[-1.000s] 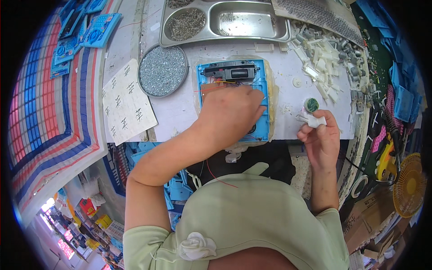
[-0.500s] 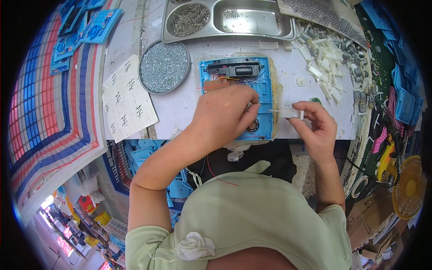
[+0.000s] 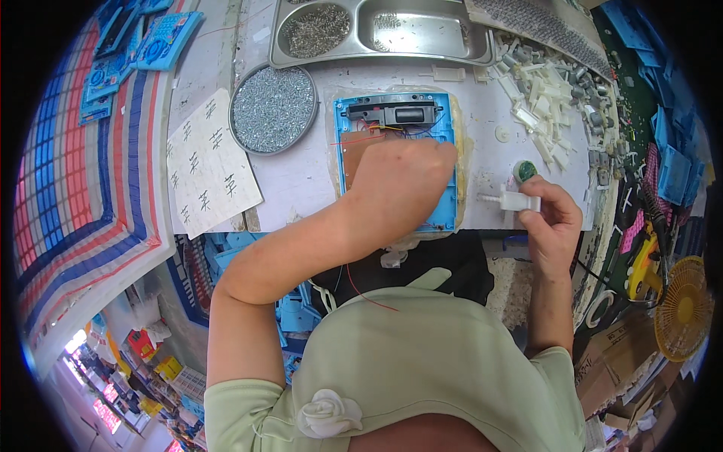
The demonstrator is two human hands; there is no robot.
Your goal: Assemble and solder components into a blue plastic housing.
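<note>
A blue plastic casing (image 3: 449, 205) lies open on the table, with a black module (image 3: 409, 114), a brown circuit board (image 3: 350, 162) and thin wires inside. My left hand (image 3: 403, 181) reaches across it, fingers curled closed near its right wall; whatever they hold is hidden under the hand. To the right of the casing, my right hand (image 3: 555, 218) pinches a white plastic part (image 3: 518, 201) with a thin shaft pointing left. Just above those fingers sits a small round green-topped thing (image 3: 523, 171).
A heap of white plastic parts and grey cylinders (image 3: 546, 113) lies at the right. Behind stands a metal compartment tray (image 3: 482, 54) with small metal pieces. A round dish of screws (image 3: 273, 110) and a handwritten sheet (image 3: 213, 169) are left; a yellow fan (image 3: 683, 309) is far right.
My left hand has moved right over the casing, toward its right wall. My right hand, holding the white part, has drawn away to the right and slightly down.
</note>
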